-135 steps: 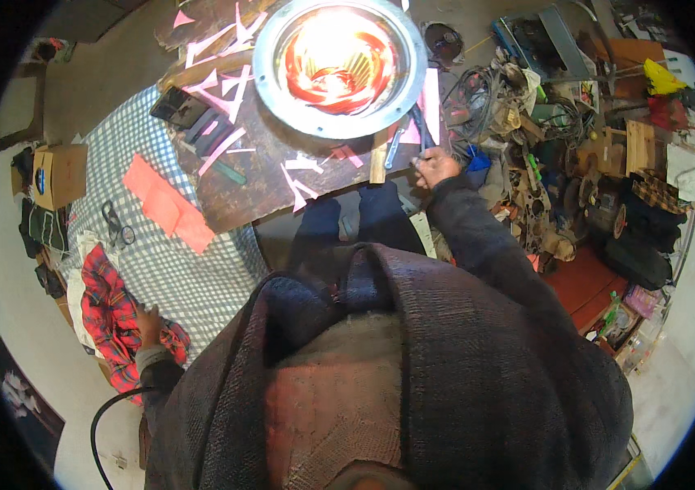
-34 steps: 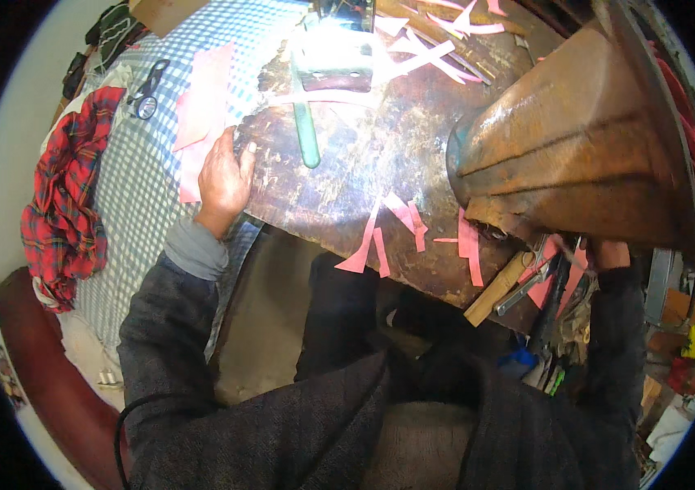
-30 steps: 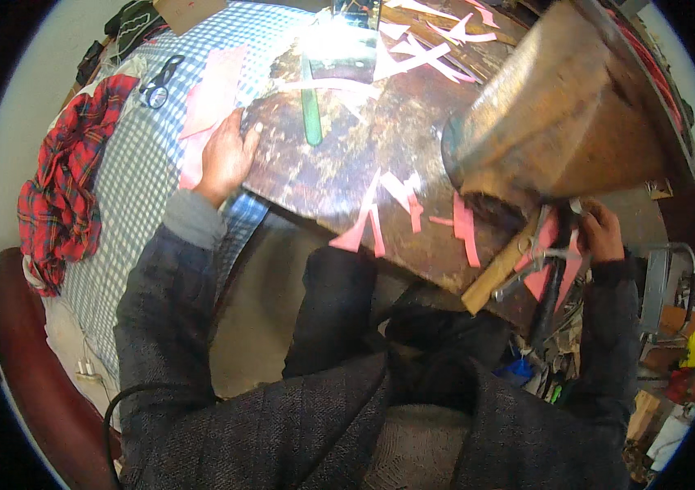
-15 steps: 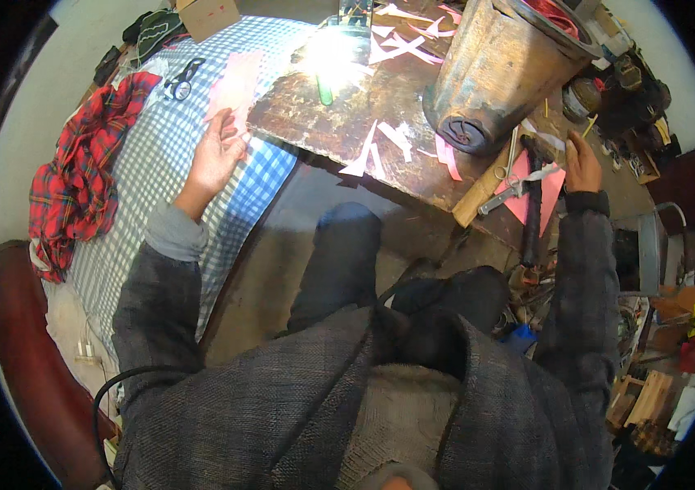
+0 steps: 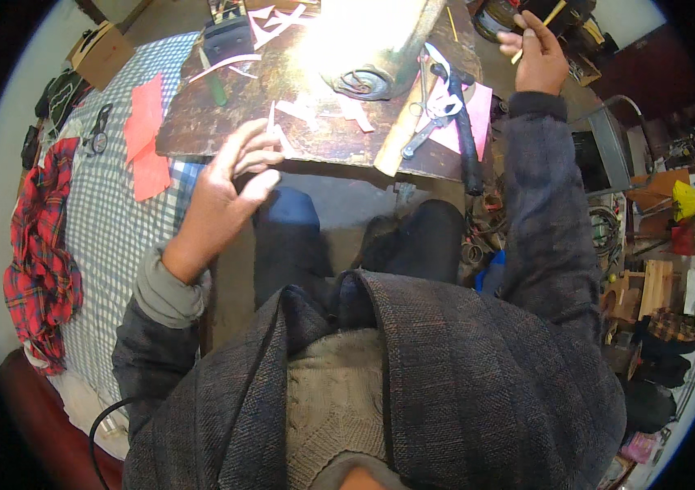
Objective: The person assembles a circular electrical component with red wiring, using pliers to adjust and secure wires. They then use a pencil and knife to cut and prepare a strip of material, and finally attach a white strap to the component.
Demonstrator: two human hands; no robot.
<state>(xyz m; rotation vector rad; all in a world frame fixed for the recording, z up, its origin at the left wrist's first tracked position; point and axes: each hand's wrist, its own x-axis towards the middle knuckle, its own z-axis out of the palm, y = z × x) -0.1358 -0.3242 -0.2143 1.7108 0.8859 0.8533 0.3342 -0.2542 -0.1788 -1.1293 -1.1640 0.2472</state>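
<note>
My left hand point(image 5: 229, 184) is raised over the near edge of the dark wooden table point(image 5: 241, 98), fingers spread and holding nothing. Beyond its fingertips lie several pink paper scraps point(image 5: 298, 113). To its left, a folded pink-red paper piece point(image 5: 148, 139) rests on the checked cloth point(image 5: 102, 212). At the upper right, my right hand point(image 5: 539, 61) is closed on a thin yellow stick point(image 5: 555, 13), its fingers partly bent. Below that hand are a dark-handled hammer point(image 5: 467, 139), a metal hand tool point(image 5: 425, 137), a wooden strip point(image 5: 398, 143) and pink paper point(image 5: 480, 106).
A worn metal bucket point(image 5: 413, 41) lies tilted on the table under strong glare. Its left side carries a green-handled tool point(image 5: 216, 88) and a black device point(image 5: 227, 39). A red plaid cloth point(image 5: 41, 261) and sunglasses point(image 5: 99, 135) lie at left. A metal-framed chair point(image 5: 608, 147) stands at right.
My left hand has let go of the pink paper and moved right over the table edge. My right hand has moved up and left, now with the yellow stick. The whole view has shifted.
</note>
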